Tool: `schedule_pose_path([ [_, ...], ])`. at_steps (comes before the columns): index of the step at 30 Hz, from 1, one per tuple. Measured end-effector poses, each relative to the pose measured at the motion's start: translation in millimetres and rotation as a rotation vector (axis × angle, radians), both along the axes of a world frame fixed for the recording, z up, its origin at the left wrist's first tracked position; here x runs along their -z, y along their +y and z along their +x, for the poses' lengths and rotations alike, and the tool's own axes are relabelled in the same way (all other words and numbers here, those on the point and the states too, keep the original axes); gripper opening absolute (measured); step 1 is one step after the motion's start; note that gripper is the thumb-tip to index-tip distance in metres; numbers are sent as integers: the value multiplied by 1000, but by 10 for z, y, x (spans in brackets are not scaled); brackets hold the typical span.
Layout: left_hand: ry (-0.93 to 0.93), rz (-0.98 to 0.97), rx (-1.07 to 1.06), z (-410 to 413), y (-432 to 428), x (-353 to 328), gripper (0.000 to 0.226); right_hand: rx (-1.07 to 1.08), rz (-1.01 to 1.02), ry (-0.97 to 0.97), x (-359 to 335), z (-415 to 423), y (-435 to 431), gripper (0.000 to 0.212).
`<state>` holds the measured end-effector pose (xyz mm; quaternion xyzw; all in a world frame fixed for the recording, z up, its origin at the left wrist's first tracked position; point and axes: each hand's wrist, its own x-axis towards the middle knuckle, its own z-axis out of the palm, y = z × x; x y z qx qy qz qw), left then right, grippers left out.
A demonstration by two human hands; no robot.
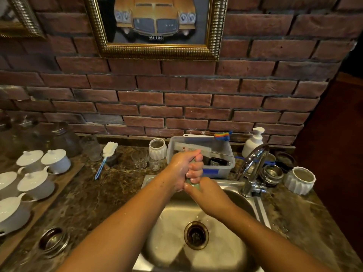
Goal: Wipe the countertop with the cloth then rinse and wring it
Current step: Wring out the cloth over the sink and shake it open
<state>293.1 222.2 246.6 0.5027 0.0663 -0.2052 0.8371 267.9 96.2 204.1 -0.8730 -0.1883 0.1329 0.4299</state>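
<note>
Both my hands grip a twisted pale green cloth (195, 185) over the back of the steel sink (259, 208). My left hand (185, 167) is uppermost, fingers curled tight round the cloth's top. My right hand (206, 193) grips the lower part, just below and to the right. Only a small strip of cloth shows between the fists. Both hands and forearms look wet. The chrome tap (253, 165) stands right of the hands, with no water seen running. The brown marble countertop (94, 197) stretches left of the sink.
Behind the hands sits a grey plastic tub (220, 154) holding brushes. White lidded cups (33, 183) stand on a wooden tray at left. Glasses (139, 159), a white ribbed pot (300, 180), a soap pump (253, 140), metal rings (273, 174) and a blue-handled brush (106, 156) crowd the back.
</note>
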Motion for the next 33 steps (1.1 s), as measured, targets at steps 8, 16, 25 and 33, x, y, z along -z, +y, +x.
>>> schedule_pose_path([
  [8,17,13,-51,-30,81,-37,48,-4,18,-49,39,66,59,20],
  [16,-76,-80,-160,-348,-67,-364,31,-58,175,155,-441,-167,-260,51],
  [25,-146,-173,-224,-839,-118,-589,48,33,-50,-336,-514,-702,-293,57],
  [33,-221,-211,28,-1170,51,-567,56,117,610,369,-326,-1287,-116,34],
])
